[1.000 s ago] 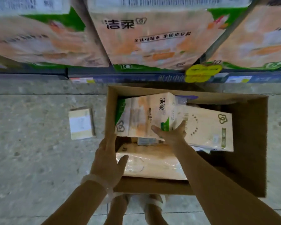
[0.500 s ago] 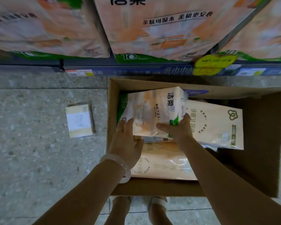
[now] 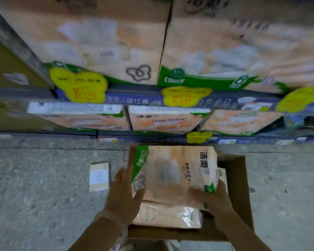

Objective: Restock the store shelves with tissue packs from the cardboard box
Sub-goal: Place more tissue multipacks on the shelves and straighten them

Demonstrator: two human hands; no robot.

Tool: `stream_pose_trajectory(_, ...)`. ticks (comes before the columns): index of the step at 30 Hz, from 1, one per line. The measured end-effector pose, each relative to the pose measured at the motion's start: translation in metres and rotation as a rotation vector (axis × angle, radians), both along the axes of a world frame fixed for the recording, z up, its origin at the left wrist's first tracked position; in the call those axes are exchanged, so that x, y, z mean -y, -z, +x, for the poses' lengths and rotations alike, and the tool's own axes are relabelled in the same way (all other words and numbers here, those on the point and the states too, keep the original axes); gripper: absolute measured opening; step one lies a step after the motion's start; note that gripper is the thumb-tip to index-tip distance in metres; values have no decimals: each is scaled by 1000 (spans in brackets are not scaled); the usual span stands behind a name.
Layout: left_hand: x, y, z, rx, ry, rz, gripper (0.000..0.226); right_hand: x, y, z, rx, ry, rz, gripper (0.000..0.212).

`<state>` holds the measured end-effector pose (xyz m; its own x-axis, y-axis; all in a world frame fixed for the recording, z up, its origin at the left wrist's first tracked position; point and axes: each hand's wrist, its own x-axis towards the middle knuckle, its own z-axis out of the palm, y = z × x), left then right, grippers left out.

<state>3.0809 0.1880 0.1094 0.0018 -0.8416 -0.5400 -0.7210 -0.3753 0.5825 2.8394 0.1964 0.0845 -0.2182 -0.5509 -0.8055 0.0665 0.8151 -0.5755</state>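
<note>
A peach and green tissue pack [image 3: 172,174] is lifted above the open cardboard box [image 3: 237,192] on the floor. My left hand [image 3: 124,194] grips its left side with the thumb on the front. My right hand [image 3: 213,198] grips its lower right corner. Another peach tissue pack [image 3: 167,216] lies inside the box beneath it, and the edge of a further pack [image 3: 222,175] shows at the right. The store shelves [image 3: 152,98] ahead hold rows of large tissue packs [image 3: 163,120].
A small flat cardboard packet [image 3: 99,176] lies on the speckled floor left of the box. Yellow price tags [image 3: 78,86] hang on the blue shelf edges. The lower shelf rail [image 3: 152,139] runs just beyond the box. My feet show below the box.
The tissue pack has risen out of the box with both hands on its sides. My view has tilted up, and more of the shelves shows.
</note>
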Motion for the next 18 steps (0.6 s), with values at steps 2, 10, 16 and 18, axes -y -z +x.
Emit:
stream_pose_trajectory(2,4,-39,-8,-5,14,-80,72,8,-38,-4,-37,-61,-52,81)
stream_pose_trajectory(10,13,-203,-8,46,-19,-371,72,26,-205,12,86,-62,-323,86)
stream_pose_trajectory(16,-8,-302,31,81,-80,-563,73,13,-301,47,149,-88,-457,104)
stream_pose_trajectory(18,-22,-329,50,65,-111,-565,74,7,-324,68,176,-114,-488,120)
